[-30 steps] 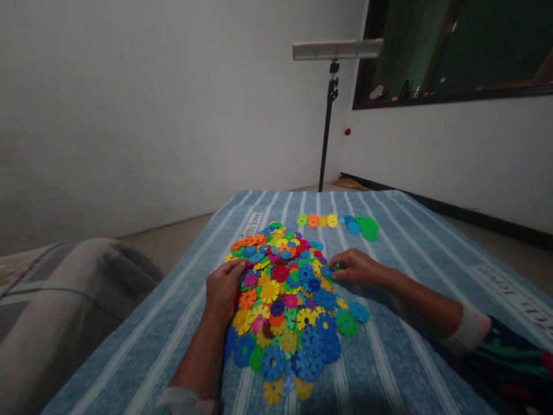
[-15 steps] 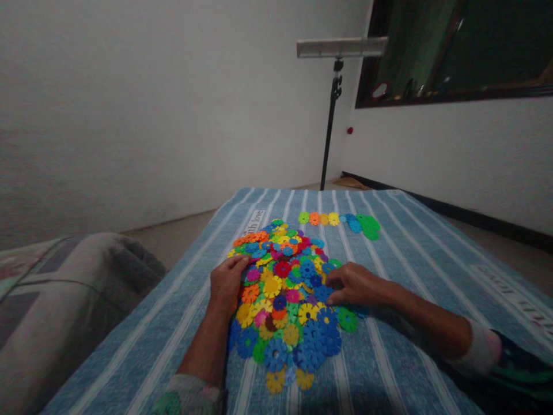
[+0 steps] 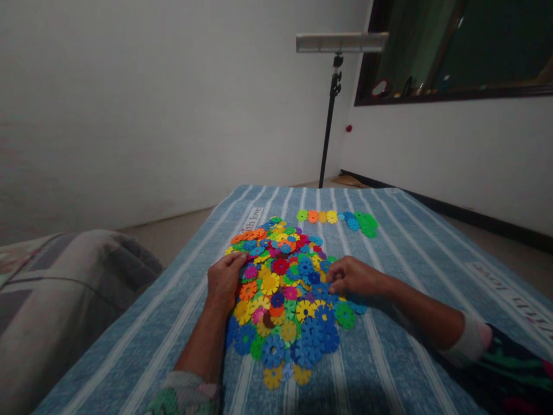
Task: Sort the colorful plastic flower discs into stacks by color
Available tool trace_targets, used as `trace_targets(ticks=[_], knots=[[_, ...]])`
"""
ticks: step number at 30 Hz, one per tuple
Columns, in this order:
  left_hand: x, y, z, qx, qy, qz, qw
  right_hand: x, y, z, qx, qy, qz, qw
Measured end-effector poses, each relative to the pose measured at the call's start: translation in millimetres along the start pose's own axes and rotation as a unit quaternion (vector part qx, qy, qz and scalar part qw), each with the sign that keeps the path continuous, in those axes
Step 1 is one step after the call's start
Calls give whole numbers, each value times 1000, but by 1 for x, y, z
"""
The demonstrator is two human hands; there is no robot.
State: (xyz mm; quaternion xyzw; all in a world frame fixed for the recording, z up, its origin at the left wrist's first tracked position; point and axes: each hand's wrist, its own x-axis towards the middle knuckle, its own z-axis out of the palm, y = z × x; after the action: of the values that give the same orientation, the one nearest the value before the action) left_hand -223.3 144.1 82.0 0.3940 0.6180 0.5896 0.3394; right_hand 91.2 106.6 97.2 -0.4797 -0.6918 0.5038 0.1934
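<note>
Many small flower-shaped plastic discs with notched rims lie in a spread-out pile in several colours. At the pile's left edge, my left hand pinches its thumb and fingers together, with a sliver of a pink disc showing at the tips. My right hand is over the right edge, fingers curled in and closed beside blue discs. Whatever its fingertips hold, if anything, is hidden. A green disc lies just below that hand.
Beyond the pile, a row of discs lies on the striped blue cloth, ending in overlapping green discs. A lamp stand rises behind the table. To the left is a cloth-covered seat or bed.
My right hand's fingers have drawn together and lifted slightly off the blue discs. My left hand stays pinched at the left edge. The whole view has shifted a little.
</note>
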Motion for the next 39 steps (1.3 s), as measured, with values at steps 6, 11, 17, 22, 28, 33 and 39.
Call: trace_targets(ticks=[6, 11, 17, 22, 28, 33, 39], knots=[[2, 2, -2, 6, 0, -16, 1000, 5, 5, -33, 62, 30, 2, 998], [2, 3, -3, 13, 3, -11, 1000, 22, 22, -103, -27, 249, 9, 968], [-1, 8, -4, 31, 1, -4, 1000, 47, 45, -162, -217, 370, 71, 901], [-2, 8, -4, 36, 2, -11, 999, 65, 51, -171, -258, 353, 92, 894], [3, 2, -5, 47, -3, -6, 999, 76, 51, -172, -300, 360, 123, 875], [2, 2, -6, 45, -9, 4, 999, 69, 52, -170, -318, 381, 129, 859], [-2, 8, -4, 37, 2, -6, 999, 49, 41, -150, -321, 366, 95, 868]])
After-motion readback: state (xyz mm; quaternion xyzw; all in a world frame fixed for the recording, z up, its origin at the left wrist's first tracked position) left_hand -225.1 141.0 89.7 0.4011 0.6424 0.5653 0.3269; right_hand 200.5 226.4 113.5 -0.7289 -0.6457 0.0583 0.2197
